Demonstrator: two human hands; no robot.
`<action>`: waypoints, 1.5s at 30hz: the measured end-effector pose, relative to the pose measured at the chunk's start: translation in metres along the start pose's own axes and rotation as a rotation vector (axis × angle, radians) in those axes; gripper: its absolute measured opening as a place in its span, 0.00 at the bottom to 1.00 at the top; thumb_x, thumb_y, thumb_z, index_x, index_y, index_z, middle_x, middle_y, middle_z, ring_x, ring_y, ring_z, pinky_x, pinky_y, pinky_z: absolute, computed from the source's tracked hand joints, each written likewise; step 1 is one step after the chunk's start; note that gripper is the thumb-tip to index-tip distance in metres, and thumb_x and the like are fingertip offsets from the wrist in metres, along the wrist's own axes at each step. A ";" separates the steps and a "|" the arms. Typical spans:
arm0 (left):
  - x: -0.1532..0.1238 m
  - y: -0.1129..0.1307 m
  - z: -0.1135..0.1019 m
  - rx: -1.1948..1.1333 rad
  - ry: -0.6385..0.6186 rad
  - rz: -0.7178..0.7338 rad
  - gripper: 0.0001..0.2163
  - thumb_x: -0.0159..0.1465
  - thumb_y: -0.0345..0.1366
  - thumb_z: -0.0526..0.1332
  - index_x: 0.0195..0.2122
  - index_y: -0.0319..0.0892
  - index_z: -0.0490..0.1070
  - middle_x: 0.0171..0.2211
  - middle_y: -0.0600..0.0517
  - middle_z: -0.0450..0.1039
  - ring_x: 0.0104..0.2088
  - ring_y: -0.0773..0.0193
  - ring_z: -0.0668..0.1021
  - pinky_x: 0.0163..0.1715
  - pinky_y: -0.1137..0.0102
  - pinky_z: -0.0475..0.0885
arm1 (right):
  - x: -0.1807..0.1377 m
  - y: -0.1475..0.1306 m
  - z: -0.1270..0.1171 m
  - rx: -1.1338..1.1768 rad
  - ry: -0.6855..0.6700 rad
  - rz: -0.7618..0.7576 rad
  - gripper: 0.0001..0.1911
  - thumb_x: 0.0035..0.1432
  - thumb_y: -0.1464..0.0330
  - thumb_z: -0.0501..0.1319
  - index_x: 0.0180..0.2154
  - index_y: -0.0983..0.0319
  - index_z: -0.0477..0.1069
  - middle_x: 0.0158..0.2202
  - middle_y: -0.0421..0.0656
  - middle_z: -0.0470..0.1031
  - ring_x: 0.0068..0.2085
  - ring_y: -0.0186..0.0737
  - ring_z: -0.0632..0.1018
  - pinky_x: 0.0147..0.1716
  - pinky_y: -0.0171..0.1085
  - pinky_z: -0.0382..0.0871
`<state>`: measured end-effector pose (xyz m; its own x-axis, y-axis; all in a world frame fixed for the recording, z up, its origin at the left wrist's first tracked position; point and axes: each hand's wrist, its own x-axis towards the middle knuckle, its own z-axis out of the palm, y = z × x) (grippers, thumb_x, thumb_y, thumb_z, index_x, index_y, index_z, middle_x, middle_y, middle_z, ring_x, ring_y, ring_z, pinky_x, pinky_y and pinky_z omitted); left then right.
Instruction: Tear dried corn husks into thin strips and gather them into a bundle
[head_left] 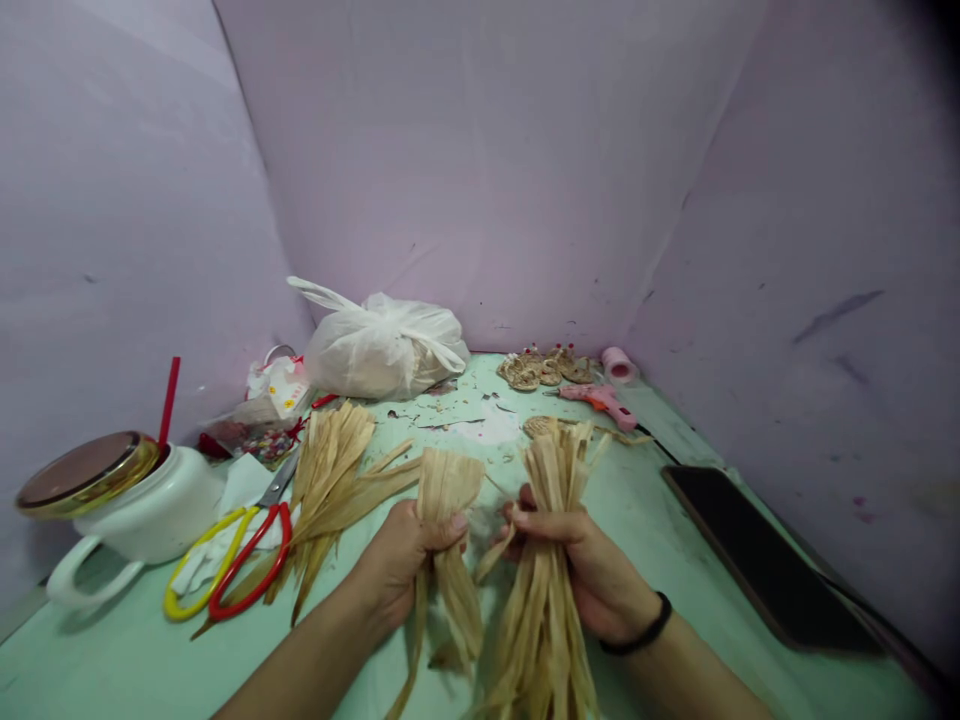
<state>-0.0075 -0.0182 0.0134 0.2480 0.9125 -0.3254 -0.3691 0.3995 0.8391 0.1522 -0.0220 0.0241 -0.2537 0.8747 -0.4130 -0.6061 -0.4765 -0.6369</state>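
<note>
Near the middle of the table, my left hand (409, 560) is closed around a flat bundle of dried husk strips (450, 485), its thumb pressed across the front. To its right, my right hand (574, 560) grips a thicker bundle of dried husk strips (547, 620), whose long ends hang toward me. A thin loose strip (495, 555) shows at my right fingertips. Left of both hands lies a pile of similar dried strips (330, 470) on the table. Scissors (247, 570) with one yellow and one red handle rest beside that pile.
At the left stands a white mug (161, 500) with a lid (86, 475) tilted on it. A tied white plastic bag (382, 350) sits at the back. Toward the right are a pink glue gun (600, 400), woven pieces (544, 368), a pink roll (619, 365) and a dark phone (757, 550).
</note>
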 end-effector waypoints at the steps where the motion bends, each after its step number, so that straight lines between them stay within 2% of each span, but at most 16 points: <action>1: 0.002 0.001 -0.003 0.019 0.025 -0.009 0.12 0.40 0.35 0.69 0.20 0.36 0.68 0.15 0.55 0.67 0.16 0.73 0.67 0.17 0.77 0.62 | -0.001 -0.006 -0.001 0.047 -0.009 0.021 0.13 0.32 0.78 0.64 0.24 0.62 0.65 0.20 0.35 0.68 0.21 0.31 0.71 0.26 0.33 0.69; 4: 0.005 0.004 -0.008 0.085 0.093 -0.029 0.14 0.40 0.37 0.69 0.16 0.38 0.63 0.11 0.59 0.61 0.11 0.76 0.60 0.10 0.79 0.51 | -0.004 -0.028 -0.009 0.124 -0.094 0.012 0.12 0.33 0.80 0.61 0.24 0.62 0.65 0.19 0.34 0.65 0.18 0.26 0.66 0.19 0.26 0.66; 7: 0.005 0.007 -0.010 0.124 0.159 0.014 0.14 0.39 0.36 0.69 0.16 0.38 0.62 0.10 0.59 0.60 0.11 0.77 0.59 0.09 0.79 0.47 | -0.009 -0.047 -0.019 0.114 -0.199 -0.047 0.11 0.34 0.79 0.60 0.25 0.63 0.66 0.19 0.36 0.62 0.17 0.23 0.61 0.09 0.19 0.51; 9: 0.004 0.010 -0.009 0.113 0.192 0.017 0.13 0.37 0.34 0.69 0.19 0.38 0.65 0.12 0.58 0.63 0.13 0.75 0.63 0.11 0.79 0.53 | -0.012 -0.057 -0.025 0.113 -0.235 -0.070 0.11 0.36 0.79 0.59 0.26 0.63 0.66 0.20 0.36 0.62 0.18 0.23 0.60 0.09 0.17 0.48; 12: 0.001 0.016 -0.008 0.149 0.193 -0.039 0.13 0.36 0.33 0.69 0.22 0.37 0.67 0.15 0.55 0.69 0.16 0.68 0.69 0.17 0.74 0.64 | -0.018 -0.068 -0.031 0.143 -0.271 -0.095 0.11 0.37 0.79 0.59 0.27 0.62 0.66 0.21 0.35 0.61 0.18 0.23 0.60 0.09 0.16 0.48; 16: -0.001 0.020 -0.008 0.267 0.142 -0.075 0.11 0.39 0.34 0.68 0.23 0.37 0.69 0.17 0.52 0.71 0.19 0.63 0.72 0.22 0.69 0.66 | -0.021 -0.074 -0.032 0.195 -0.276 -0.123 0.10 0.39 0.78 0.59 0.29 0.63 0.66 0.22 0.34 0.62 0.16 0.20 0.57 0.08 0.16 0.49; 18: -0.001 0.017 -0.008 0.263 0.128 -0.055 0.11 0.41 0.35 0.67 0.25 0.38 0.69 0.19 0.52 0.72 0.20 0.63 0.72 0.23 0.69 0.66 | -0.018 -0.067 -0.027 0.162 -0.218 -0.124 0.13 0.38 0.79 0.60 0.31 0.63 0.68 0.22 0.34 0.64 0.16 0.20 0.58 0.10 0.17 0.53; 21: -0.001 0.009 -0.005 0.246 0.133 -0.009 0.10 0.43 0.35 0.66 0.26 0.38 0.70 0.19 0.53 0.71 0.21 0.65 0.72 0.21 0.72 0.64 | -0.008 -0.041 -0.014 0.065 -0.099 -0.069 0.17 0.37 0.76 0.65 0.34 0.64 0.70 0.21 0.35 0.65 0.18 0.22 0.62 0.14 0.21 0.59; 23: -0.002 0.004 -0.002 0.244 0.103 0.017 0.09 0.44 0.34 0.65 0.26 0.37 0.71 0.18 0.53 0.71 0.20 0.66 0.71 0.20 0.73 0.63 | -0.001 -0.017 -0.007 -0.015 -0.013 -0.032 0.16 0.34 0.72 0.68 0.32 0.64 0.71 0.18 0.33 0.63 0.18 0.23 0.62 0.15 0.23 0.59; 25: -0.003 0.001 0.002 0.242 0.037 0.025 0.10 0.44 0.35 0.64 0.27 0.36 0.73 0.18 0.52 0.71 0.19 0.66 0.70 0.19 0.73 0.63 | 0.004 0.004 -0.003 -0.150 0.082 -0.106 0.15 0.32 0.71 0.70 0.26 0.65 0.71 0.17 0.33 0.63 0.17 0.24 0.62 0.14 0.25 0.57; 28: -0.005 -0.001 0.006 0.326 -0.016 0.025 0.10 0.45 0.37 0.63 0.26 0.35 0.74 0.17 0.51 0.70 0.16 0.67 0.68 0.15 0.74 0.59 | 0.005 0.023 0.000 -0.329 0.078 -0.125 0.14 0.32 0.68 0.70 0.24 0.66 0.71 0.17 0.35 0.66 0.17 0.26 0.62 0.14 0.27 0.53; 31: -0.007 -0.002 0.008 0.430 -0.025 0.025 0.10 0.45 0.38 0.63 0.23 0.35 0.74 0.16 0.52 0.69 0.14 0.68 0.66 0.13 0.75 0.56 | 0.004 0.026 0.002 -0.412 0.093 -0.136 0.14 0.30 0.68 0.70 0.24 0.66 0.70 0.17 0.35 0.67 0.18 0.27 0.63 0.15 0.29 0.52; 37: -0.009 -0.002 0.006 0.475 -0.026 0.061 0.08 0.44 0.36 0.64 0.21 0.35 0.73 0.15 0.52 0.68 0.15 0.67 0.68 0.14 0.74 0.62 | 0.002 0.023 0.007 -0.508 0.140 -0.198 0.12 0.29 0.70 0.69 0.20 0.65 0.69 0.17 0.35 0.66 0.19 0.29 0.63 0.15 0.30 0.52; 41: -0.010 0.001 0.006 0.543 -0.018 0.015 0.08 0.44 0.37 0.63 0.21 0.36 0.72 0.14 0.53 0.65 0.12 0.68 0.65 0.10 0.74 0.58 | 0.000 0.023 0.008 -0.510 0.088 -0.219 0.09 0.30 0.71 0.67 0.20 0.65 0.69 0.17 0.35 0.66 0.19 0.29 0.61 0.15 0.31 0.51; 45: -0.009 0.003 0.007 0.528 -0.030 0.031 0.05 0.43 0.33 0.62 0.19 0.36 0.71 0.13 0.55 0.64 0.13 0.70 0.63 0.12 0.74 0.56 | 0.000 0.023 0.011 -0.515 0.049 -0.230 0.06 0.32 0.75 0.64 0.16 0.63 0.67 0.13 0.33 0.62 0.16 0.27 0.58 0.15 0.31 0.50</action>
<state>-0.0050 -0.0262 0.0216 0.2729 0.9171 -0.2907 0.1231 0.2664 0.9560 0.1302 -0.0321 0.0171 -0.1159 0.9619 -0.2477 -0.1920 -0.2663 -0.9446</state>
